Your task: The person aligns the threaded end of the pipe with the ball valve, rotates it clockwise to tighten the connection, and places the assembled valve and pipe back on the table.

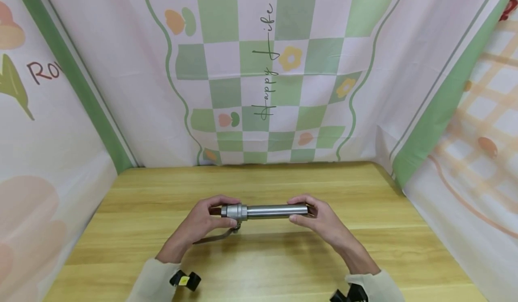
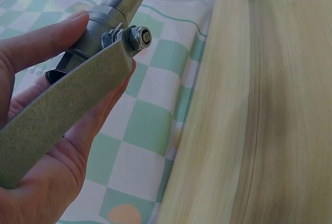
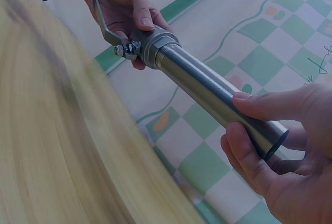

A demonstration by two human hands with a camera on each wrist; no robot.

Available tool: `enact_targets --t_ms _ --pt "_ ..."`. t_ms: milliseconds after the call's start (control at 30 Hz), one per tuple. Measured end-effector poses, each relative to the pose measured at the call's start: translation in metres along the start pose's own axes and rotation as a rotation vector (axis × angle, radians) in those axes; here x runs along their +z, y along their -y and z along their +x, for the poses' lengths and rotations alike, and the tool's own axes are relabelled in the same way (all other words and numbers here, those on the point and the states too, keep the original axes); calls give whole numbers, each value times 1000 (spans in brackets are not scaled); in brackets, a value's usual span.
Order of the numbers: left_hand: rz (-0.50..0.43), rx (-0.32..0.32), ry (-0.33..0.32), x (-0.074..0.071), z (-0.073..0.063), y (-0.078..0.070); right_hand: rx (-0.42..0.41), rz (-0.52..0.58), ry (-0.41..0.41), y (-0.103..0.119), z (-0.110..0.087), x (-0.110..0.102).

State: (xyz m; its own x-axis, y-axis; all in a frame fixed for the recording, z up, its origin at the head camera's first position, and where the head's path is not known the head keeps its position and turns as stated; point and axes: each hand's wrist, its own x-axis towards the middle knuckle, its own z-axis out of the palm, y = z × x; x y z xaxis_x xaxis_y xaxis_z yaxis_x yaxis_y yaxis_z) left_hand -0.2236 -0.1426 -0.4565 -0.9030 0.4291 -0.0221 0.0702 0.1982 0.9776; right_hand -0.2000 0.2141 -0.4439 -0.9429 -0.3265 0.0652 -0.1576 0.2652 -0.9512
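Observation:
A steel ball valve [image 1: 234, 211] with a long lever handle [image 2: 67, 105] is gripped at its body by my left hand [image 1: 208, 217]. From its right side runs a shiny metal pipe [image 1: 277, 211], its threaded end seated in the valve, as the right wrist view shows. My right hand [image 1: 317, 216] pinches the pipe near its free end, thumb on one side and fingers on the other. Valve and pipe lie level in one line between both hands, over the table. The lever points back toward the left wrist and lies free of the fingers.
A wood-grain table [image 1: 259, 266] spans the space under the hands. Behind it hangs a green-and-white checked curtain [image 1: 259, 86], with patterned cloth [image 1: 52, 126] at the left and more at the right. Both wrists carry black camera mounts [image 1: 185, 280].

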Motion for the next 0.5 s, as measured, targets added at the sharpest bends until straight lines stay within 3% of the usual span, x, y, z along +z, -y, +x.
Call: enact_targets --t_ms 500 --pt "12 11 -2 1 0 1 15 -4 2 2 -1 0"
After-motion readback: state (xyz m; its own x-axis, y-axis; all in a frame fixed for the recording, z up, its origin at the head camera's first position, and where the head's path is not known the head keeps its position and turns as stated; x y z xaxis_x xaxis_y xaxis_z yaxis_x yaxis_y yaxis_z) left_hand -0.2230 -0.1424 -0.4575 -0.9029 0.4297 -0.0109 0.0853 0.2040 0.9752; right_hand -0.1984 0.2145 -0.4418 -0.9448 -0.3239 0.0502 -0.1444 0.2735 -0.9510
